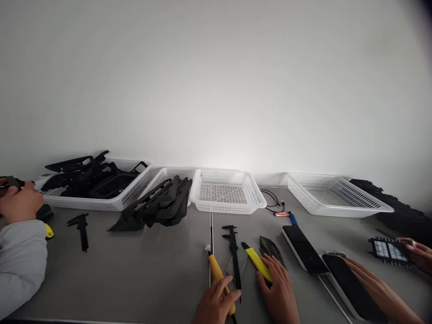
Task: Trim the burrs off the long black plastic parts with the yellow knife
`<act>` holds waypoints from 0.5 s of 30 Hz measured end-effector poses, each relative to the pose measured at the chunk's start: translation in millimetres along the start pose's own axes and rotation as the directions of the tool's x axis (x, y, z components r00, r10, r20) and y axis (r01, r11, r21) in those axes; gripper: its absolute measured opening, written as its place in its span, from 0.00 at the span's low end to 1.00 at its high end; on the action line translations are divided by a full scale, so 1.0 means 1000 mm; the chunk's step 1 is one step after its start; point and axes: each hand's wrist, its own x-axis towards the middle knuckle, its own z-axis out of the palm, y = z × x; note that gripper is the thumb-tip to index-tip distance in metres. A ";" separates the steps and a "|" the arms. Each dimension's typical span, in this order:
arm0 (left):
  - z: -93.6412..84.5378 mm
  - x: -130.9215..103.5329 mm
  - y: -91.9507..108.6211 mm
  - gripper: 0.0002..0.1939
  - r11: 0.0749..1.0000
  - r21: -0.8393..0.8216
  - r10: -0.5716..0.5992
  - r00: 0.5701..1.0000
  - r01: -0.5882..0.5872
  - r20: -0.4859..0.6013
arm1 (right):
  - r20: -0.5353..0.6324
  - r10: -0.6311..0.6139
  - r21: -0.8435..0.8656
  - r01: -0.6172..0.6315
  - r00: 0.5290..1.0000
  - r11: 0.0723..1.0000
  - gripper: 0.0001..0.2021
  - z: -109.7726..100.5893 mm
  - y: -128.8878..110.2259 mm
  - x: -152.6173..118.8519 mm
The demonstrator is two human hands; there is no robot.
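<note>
My left hand (pixel 213 302) is closed around the orange handle of a soldering iron (pixel 216 267), which lies on the grey table with its tip pointing away. Beside it rests a black caliper (pixel 233 256), close to my left fingertips. My right hand (pixel 278 290) lies over a yellow utility knife (pixel 258 263), thumb on one side and fingers on the other. Under and beyond those fingers is a dark curved plastic piece (pixel 270 248), partly covered. Thin metal wire legs (pixel 248 265) show near the caliper.
White baskets (pixel 228 209) line the wall; black parts (pixel 168 202) heap on the left ones. Two black-topped devices (pixel 303 247) lie at right. Co-workers' hands (pixel 22 202) are at left and right, one on a black frame (pixel 391 251). Another caliper (pixel 82 229) lies left.
</note>
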 end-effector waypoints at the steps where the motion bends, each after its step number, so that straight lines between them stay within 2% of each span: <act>1: 0.007 0.007 -0.004 0.17 0.999 0.024 0.028 0.999 -0.029 0.022 | 0.001 0.005 -0.001 -0.005 1.000 1.000 0.24 0.000 0.000 0.000; 4: 0.022 0.012 -0.020 0.12 0.998 0.039 0.046 0.998 -0.047 0.032 | -0.005 0.014 -0.004 -0.014 1.000 1.000 0.23 -0.001 0.000 0.000; 7: 0.021 0.004 -0.032 0.09 0.997 0.037 0.069 0.996 -0.067 -0.059 | -0.011 0.004 -0.005 -0.004 1.000 1.000 0.22 -0.002 -0.001 0.000; 12: -0.009 -0.003 -0.036 0.19 0.996 0.087 0.034 0.989 -0.022 -0.142 | -0.007 0.022 0.000 -0.022 1.000 1.000 0.22 -0.002 -0.001 0.000; 15: -0.032 -0.006 -0.045 0.16 0.994 0.098 -0.035 0.975 0.058 -0.218 | -0.003 0.028 0.011 -0.028 1.000 1.000 0.22 -0.002 0.000 0.000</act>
